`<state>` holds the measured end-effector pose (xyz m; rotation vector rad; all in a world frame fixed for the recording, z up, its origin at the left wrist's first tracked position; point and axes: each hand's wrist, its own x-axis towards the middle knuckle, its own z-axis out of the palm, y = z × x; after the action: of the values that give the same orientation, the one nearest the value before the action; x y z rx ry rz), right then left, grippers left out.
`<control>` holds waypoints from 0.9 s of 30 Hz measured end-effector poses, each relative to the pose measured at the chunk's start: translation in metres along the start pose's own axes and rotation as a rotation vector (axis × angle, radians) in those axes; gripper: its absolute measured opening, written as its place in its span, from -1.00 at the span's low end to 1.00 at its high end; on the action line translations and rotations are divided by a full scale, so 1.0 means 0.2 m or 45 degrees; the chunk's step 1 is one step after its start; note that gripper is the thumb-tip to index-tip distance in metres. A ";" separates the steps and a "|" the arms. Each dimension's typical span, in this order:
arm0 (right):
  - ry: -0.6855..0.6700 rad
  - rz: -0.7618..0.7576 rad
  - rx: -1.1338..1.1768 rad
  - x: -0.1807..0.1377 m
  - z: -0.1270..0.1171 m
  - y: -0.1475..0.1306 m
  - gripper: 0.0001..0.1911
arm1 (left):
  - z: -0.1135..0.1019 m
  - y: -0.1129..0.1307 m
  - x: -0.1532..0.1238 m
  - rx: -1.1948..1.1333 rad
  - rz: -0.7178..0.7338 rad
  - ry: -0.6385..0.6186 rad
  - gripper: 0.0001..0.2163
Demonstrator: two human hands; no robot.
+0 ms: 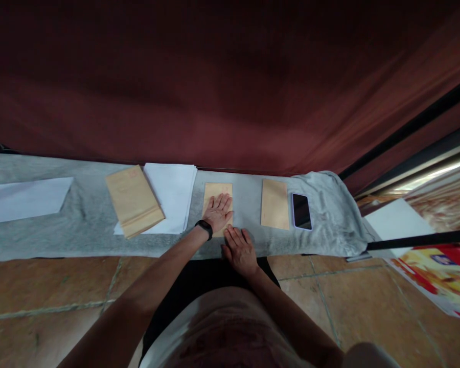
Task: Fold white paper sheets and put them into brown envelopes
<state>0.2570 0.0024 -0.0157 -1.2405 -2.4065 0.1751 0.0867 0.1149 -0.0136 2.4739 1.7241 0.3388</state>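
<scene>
Under my left hand [218, 211] lies a brown paper envelope [213, 189] on the grey cloth; the palm is flat on it and the fingers are stretched out. My right hand [241, 250] rests at the envelope's lower right corner, fingers extended, with nothing held. To the right is another brown envelope [275, 204], lying flat. At the left, a stack of brown envelopes [132, 197] overlaps a stack of white paper sheets [172, 197].
A phone [302, 211] lies right of the envelopes. More white paper [28, 198] is at the far left of the grey cloth [84, 240]. A dark red curtain [214, 102] hangs behind. A white board [400, 225] and a colourful box [440, 276] stand at the right.
</scene>
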 end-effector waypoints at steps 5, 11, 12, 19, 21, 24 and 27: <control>0.008 -0.016 0.000 0.00 0.00 0.00 -0.47 | 0.00 -0.01 -0.06 -0.013 0.041 -0.005 -0.47; 0.016 -0.024 -0.011 -0.01 0.02 0.01 -0.47 | 0.00 0.00 -0.14 -0.006 0.034 0.002 -0.50; 0.018 -0.024 -0.012 -0.01 0.02 0.01 -0.46 | -0.01 0.00 -0.15 -0.010 0.039 -0.006 -0.50; 0.035 -0.032 -0.016 -0.01 0.04 0.01 -0.47 | -0.03 0.00 -0.25 -0.044 0.057 0.024 -0.50; 0.049 -0.032 -0.005 -0.01 0.04 0.01 -0.47 | -0.03 0.00 -0.27 -0.051 0.063 0.038 -0.49; 0.043 -0.028 -0.002 -0.01 0.04 0.01 -0.47 | -0.04 -0.01 -0.30 -0.052 0.073 0.042 -0.49; 0.028 -0.023 -0.013 -0.01 0.03 0.01 -0.48 | -0.05 -0.02 -0.33 -0.053 0.079 0.036 -0.49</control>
<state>0.2567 0.0029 -0.0225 -1.2180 -2.4018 0.1433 0.0584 0.0548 -0.0135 2.5092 1.6355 0.4131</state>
